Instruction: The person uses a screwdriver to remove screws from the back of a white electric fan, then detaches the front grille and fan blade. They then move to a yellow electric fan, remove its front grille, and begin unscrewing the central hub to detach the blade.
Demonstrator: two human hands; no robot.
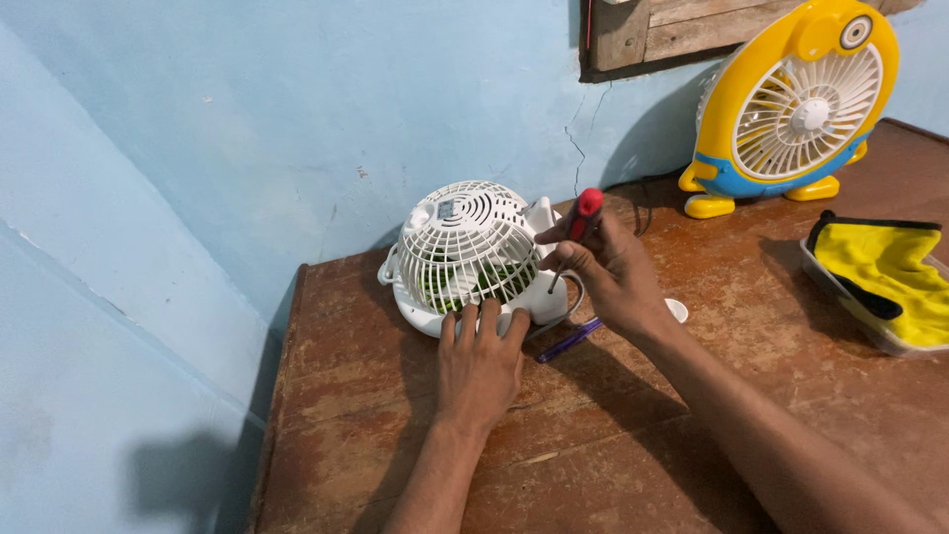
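A worn brown wooden table (613, 435) stands in the corner of a pale blue wall (297, 109). At its far right stands a yellow and blue fan (791, 104), upright, with a tray (890, 341) near it holding a yellow cloth (895, 267). At the table's back left edge sits a small white fan (465, 257), its domed grille facing up and green parts visible inside. The left hand (479, 366) lies flat with fingers spread, pressing the fan's near rim, gripping nothing. The right hand (608, 272) pinches a red-handled screwdriver (581, 220), tip pointing down at the fan's right side. A purple pen (568, 341) lies just under that hand.
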